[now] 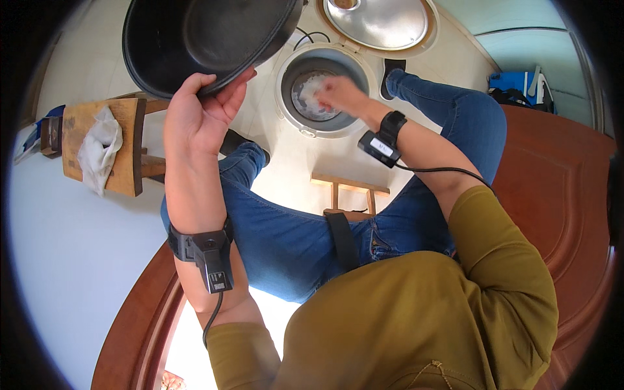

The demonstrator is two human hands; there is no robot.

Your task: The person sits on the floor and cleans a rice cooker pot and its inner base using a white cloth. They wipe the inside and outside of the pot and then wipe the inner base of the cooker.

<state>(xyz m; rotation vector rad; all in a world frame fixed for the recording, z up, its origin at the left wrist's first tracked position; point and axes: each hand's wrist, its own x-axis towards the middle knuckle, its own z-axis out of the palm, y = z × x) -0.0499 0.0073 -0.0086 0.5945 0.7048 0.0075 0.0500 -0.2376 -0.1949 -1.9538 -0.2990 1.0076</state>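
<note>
My left hand grips the rim of a dark inner pot, which is held up and tilted at the upper left. On the floor between my feet stands an open rice cooker body with its metal-lined lid swung back. Inside it, a whitish material lies over the round heating plate; I cannot tell whether it is cloth, powder or foam. My right hand reaches into the cooker over that material. Motion blurs its fingers, and whether they hold something is unclear.
To the left, a wooden stool carries a crumpled white cloth. Part of a low wooden stool shows between my legs. Reddish-brown door panels flank me. Behind the cooker lies a black cord. A blue-and-white object stands far right.
</note>
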